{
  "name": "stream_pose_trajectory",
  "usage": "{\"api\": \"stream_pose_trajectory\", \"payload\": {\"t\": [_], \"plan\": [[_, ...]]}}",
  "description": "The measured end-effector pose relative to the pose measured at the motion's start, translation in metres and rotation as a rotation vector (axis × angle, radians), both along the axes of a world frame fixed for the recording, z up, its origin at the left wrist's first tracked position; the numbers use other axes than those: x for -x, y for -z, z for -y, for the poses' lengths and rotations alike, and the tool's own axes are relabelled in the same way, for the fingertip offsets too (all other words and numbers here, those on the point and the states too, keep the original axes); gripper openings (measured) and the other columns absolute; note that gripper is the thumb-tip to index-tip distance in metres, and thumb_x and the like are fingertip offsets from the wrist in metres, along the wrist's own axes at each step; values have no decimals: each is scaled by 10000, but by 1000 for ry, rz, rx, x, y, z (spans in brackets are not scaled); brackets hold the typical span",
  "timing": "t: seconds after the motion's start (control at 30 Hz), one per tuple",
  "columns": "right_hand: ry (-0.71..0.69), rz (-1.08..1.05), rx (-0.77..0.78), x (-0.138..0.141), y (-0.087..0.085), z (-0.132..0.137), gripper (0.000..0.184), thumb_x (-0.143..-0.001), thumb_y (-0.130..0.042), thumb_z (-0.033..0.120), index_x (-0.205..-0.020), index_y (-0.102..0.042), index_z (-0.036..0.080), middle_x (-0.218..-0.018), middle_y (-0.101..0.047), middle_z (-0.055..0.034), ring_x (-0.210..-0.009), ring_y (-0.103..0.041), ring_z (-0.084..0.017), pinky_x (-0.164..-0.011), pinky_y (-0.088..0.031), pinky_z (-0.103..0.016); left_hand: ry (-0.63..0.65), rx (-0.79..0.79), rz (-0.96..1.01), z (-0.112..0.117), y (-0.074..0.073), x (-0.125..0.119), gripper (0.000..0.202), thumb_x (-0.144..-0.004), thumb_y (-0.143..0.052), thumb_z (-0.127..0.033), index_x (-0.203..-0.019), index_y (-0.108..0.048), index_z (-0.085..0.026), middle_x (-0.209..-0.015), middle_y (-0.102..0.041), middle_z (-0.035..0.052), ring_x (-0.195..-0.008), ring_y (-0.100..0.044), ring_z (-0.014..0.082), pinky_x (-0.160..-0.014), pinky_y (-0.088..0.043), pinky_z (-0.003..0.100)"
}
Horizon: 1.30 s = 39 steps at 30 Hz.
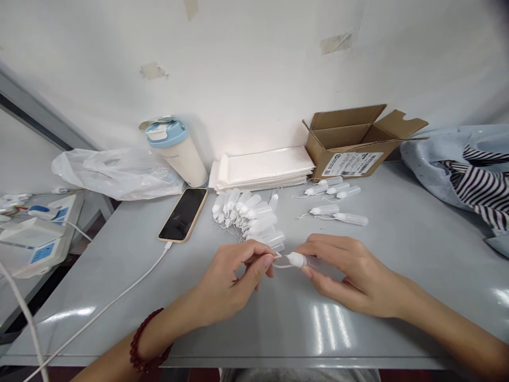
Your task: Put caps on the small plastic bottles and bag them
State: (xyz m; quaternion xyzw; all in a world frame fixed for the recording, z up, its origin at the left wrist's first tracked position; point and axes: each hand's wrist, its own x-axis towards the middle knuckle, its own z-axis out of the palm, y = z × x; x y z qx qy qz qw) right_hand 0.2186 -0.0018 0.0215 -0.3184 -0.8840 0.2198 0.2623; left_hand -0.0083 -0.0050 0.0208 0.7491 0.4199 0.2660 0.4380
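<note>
Near-centre over table (pixel 278 329), small bottle (pixel 297 259) gripped in closed fingers of right hand (pixel 350 276); left hand (pixel 226 284) fingers pinching, seemingly, its tethered cap (pixel 277 256); capping under way, calling for careful alignment

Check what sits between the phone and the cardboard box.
Head view: a stack of white sheets, a bunch of small plastic bottles in front of it, loose bottles near the box.

The right hand (pixel 350 276) is holding a small translucent plastic bottle with a white cap (pixel 298 260) just above the grey tabletop (pixel 397 239), while the left hand (pixel 226 284) is pinching a thin white tether (pixel 277 256) at its cap end. A cluster of similar small bottles (pixel 250 215) is lying just behind the hands.
</note>
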Motion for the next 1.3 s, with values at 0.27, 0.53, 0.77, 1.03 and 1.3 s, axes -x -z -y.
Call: {"api": "stream_pose_trajectory", "payload": {"t": [0.27,0.53,0.77,1.03,1.3], "plan": [[-2,-24,-17,0,2,0,140,-891,-454,182,-972,-558,135,-700,-547,-18,-587,-473,-118,-545,-394,-248,5,69,40,0,2,-1,199,-943,-400,-268,-891,-568,-175,-728,-642,-4,-525,-545,75,-509,-429,203],[3,-39,-43,0,1,0,142,-892,-445,186,-971,-557,146,-682,-549,-16,-575,-473,-120,-533,-400,-245,-19,124,82,1,3,0,227,-946,-402,-318,-896,-574,-179,-746,-644,8,-540,-553,84,-509,-434,213],[-8,-51,-43,0,1,0,137,-890,-453,169,-979,-552,140,-694,-556,-22,-584,-474,-121,-539,-399,-248,-21,122,113,0,3,-1,211,-945,-411,-305,-897,-573,-179,-738,-635,2,-537,-550,77,-488,-416,199],[-9,-63,-35,0,2,0,140,-886,-457,162,-983,-555,137,-688,-541,-15,-583,-465,-121,-536,-390,-249,-28,141,146,2,5,-1,198,-949,-413,-293,-899,-567,-178,-735,-626,-7,-538,-547,69,-499,-417,194],[-3,-63,-39,-1,2,1,138,-882,-462,157,-970,-563,123,-685,-550,-20,-583,-472,-122,-537,-392,-251,-43,123,166,1,5,-2,203,-949,-409,-283,-881,-565,-173,-733,-620,-12,-532,-542,64,-520,-429,194]]}}
